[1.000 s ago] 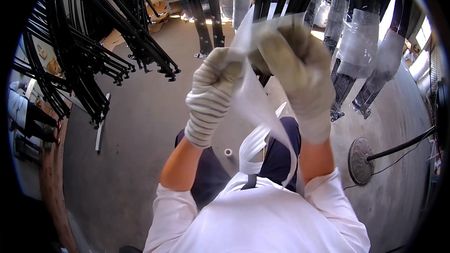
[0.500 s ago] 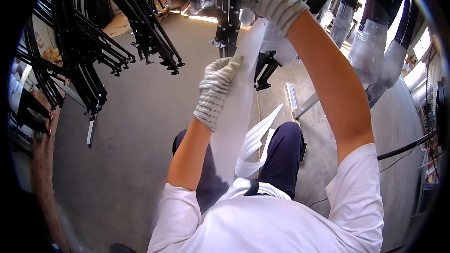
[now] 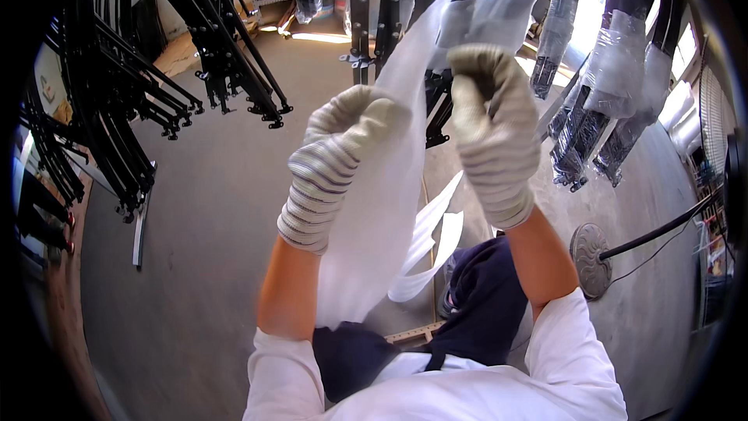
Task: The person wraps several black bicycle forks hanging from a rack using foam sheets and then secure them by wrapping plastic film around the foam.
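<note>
My left hand [image 3: 347, 148], in a striped knit glove, is closed on the edge of a long white foam sheet [image 3: 374, 226]. The sheet hangs down toward my legs, and its upper part runs up to a piece of white foam wrap [image 3: 485, 27] around black metal tubes. My gloved right hand [image 3: 495, 117] is raised just below that wrap, with fingers curled and blurred by motion; whether anything is between them cannot be made out. Beside the sheet hang black metal frames [image 3: 378, 15] with small silver fittings.
More black frames [image 3: 117, 93] hang at the left. At the right hang frames with ends wrapped in foam and clear film [image 3: 615, 70]. Loose white foam strips [image 3: 432, 242] lie low by my knees. A round ornate base [image 3: 592, 260] with a black pole stands on the floor at the right.
My right hand has come down from the top of the tubes toward me. My left hand has moved slightly left and down, still gripping the foam sheet. The wrap on the tubes shows more fully.
</note>
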A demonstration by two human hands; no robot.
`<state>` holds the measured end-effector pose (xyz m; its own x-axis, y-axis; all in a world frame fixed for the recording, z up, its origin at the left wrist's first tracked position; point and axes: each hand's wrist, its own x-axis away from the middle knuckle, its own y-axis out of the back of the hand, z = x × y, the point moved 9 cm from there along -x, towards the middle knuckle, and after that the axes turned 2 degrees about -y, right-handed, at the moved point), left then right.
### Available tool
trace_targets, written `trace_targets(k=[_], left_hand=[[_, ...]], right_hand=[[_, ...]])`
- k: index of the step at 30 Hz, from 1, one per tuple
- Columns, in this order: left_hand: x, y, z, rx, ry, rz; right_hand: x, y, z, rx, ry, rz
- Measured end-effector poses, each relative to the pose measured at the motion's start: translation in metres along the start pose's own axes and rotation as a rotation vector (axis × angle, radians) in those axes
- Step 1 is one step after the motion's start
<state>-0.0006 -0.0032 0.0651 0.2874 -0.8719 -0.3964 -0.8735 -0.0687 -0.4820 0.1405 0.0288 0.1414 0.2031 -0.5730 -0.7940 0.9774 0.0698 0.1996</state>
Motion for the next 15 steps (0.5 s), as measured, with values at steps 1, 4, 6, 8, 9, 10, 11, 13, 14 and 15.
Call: trace_targets(k=[1,4,6,8,9,10,11,13,14,15], left_hand=[[-0.002,0.002,0.006,0.091,-0.029,0.056],[-0.003,0.003,0.009,0.304,-0.058,0.088],[0.001,0.002,0.007,0.329,-0.109,0.02],[0.002,-0.002,-0.004,0.139,-0.177,0.008],[-0.001,0.001,0.0,0.175,-0.156,-0.012],[0.002,0.006,0.007,0.278,-0.13,-0.134],[0.006,0.007,0.012,0.376,-0.106,-0.259],[0.001,0.012,0.021,0.4,-0.094,-0.193],[-0.005,0.019,0.026,0.41,-0.093,-0.163],[-0.013,0.018,0.036,0.367,-0.073,-0.128]], right_hand=[[0.004,-0.004,0.01,0.038,0.167,-0.019],[-0.018,-0.022,0.031,0.02,0.385,-0.035],[-0.049,-0.046,0.033,-0.128,0.253,-0.032],[-0.074,-0.061,0.025,-0.247,-0.058,0.03],[-0.079,-0.069,0.019,-0.295,-0.256,0.081],[-0.08,-0.077,0.013,-0.342,-0.456,0.13],[-0.077,-0.085,0.005,-0.392,-0.655,0.18],[-0.064,-0.102,-0.01,-0.489,-1.053,0.278],[-0.073,-0.115,-0.02,-0.505,-1.012,0.346],[-0.079,-0.119,-0.049,-0.518,-0.978,0.379]])
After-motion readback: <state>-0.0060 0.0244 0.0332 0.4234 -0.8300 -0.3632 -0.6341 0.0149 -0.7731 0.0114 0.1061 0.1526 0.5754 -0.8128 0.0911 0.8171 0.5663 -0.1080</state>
